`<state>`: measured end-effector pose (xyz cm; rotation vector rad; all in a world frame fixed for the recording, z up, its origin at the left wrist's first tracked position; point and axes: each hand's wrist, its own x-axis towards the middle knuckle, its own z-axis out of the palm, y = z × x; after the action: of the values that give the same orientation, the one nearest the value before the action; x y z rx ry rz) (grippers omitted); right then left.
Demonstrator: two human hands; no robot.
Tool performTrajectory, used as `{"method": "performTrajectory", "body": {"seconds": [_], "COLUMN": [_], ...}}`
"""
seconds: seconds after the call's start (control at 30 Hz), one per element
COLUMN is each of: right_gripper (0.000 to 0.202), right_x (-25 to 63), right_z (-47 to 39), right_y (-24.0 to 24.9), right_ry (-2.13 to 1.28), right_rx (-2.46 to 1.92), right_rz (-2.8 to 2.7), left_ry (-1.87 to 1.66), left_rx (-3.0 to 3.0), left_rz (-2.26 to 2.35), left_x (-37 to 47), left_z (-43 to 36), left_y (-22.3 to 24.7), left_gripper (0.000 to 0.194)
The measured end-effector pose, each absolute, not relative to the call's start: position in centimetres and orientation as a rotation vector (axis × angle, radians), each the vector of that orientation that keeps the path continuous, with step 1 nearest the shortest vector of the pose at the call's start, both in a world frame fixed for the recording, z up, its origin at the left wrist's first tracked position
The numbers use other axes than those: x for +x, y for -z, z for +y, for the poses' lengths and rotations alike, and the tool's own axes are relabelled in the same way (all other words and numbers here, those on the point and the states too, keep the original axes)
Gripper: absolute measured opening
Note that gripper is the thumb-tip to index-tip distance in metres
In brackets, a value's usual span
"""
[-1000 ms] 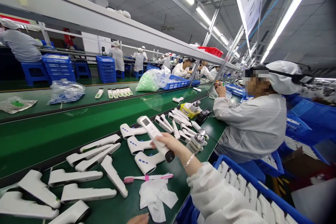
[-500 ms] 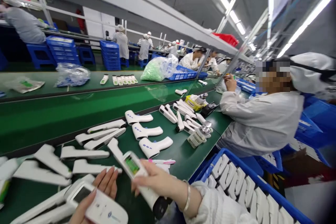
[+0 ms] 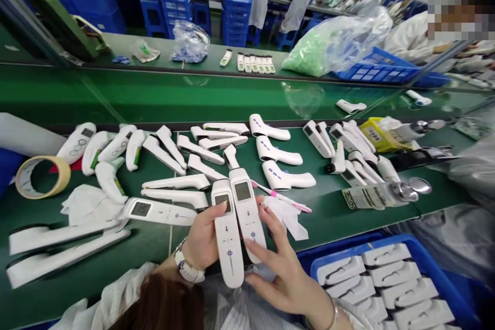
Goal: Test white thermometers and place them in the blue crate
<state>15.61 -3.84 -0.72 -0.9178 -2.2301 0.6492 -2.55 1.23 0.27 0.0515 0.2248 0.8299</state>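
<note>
Head view: two thermometers [image 3: 228, 237], one in each grip, left hand [image 3: 203, 240] and right hand [image 3: 285, 270]; one toothbrush [image 3: 274, 194].

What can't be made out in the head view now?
Left grip: head view, fingertips hidden behind left held device.
Right held device: head view, lower part partly covered by right grip.
Bottle: head view, label text blurred.
Blue bin: head view, cut off by bottom edge.
</note>
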Motion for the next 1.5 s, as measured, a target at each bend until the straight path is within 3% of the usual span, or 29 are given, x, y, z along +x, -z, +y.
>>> {"method": "performTrajectory", "body": {"seconds": [0.2,0.4,0.7,0.97,1.3,1.5], "right_gripper": [0.050,0.051,0.050,0.029,0.023,0.046], "right_x": [14.5,14.0,14.2,14.4,14.2,13.7], "right_z": [-5.5,-5.0,-5.0,-4.2,-3.8,-2.8], "right_y": [2.6,1.8,1.5,1.2,1.7,1.6], "right_ry": [-1.277,-1.565,-1.499,-1.570,-1.577,-1.544], "right_rx": [-1.230,-1.173,-1.234,-1.199,-1.247,-1.252], "right_rz": [-1.398,-1.297,-1.348,-1.237,-1.187,-1.178], "left_ry": [-0.809,-0.865,-0.863,-0.859,-0.859,-0.880], "left_rx": [0.065,0.065,0.027,0.020,0.027,0.056], "left_rz": [0.251,0.358,0.363,0.376,0.389,0.453], "left_x": [-2.2,-2.1,-2.1,-2.1,-2.0,-1.8], "left_z": [1.1,1.3,1.5,1.6,1.6,1.4], "left_y": [0.1,-0.7,-0.4,-0.5,-0.5,-0.5], "left_gripper": [0.064,0.067,0.073,0.072,0.069,0.068]}}
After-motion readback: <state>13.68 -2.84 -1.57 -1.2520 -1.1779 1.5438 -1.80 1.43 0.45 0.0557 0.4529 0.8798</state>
